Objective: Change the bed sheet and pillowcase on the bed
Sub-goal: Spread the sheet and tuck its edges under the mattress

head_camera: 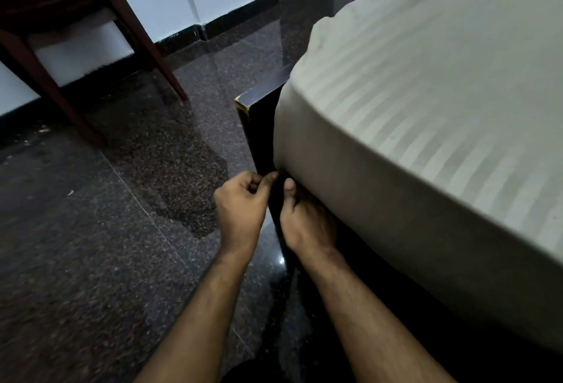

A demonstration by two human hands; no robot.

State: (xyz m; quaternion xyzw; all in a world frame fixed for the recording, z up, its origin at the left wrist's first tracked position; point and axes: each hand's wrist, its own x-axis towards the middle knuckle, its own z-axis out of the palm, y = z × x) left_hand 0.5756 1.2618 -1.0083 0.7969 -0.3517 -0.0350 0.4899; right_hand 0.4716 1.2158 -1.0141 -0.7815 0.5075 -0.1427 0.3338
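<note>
Two hands, both at the bed frame corner, low down. Left hand: on the outer side of the frame's corner post, fingers curled, thumb and forefinger pinched at the post's edge where the sheet's lower hem meets it; whether cloth lies between them cannot be told. Right hand: on the mattress side of the post, thumb up against the post, fingers tucked out of sight under the sheet's hem.

One sheet: pale, woven with tone-on-tone stripes, pulled smooth over the mattress top and down its side, rounded over the corner just behind the post.

One frame: dark wood, corner edge chipped.

One chair: reddish-brown legs, left of and beyond the frame, standing on the dark speckled floor.
</note>
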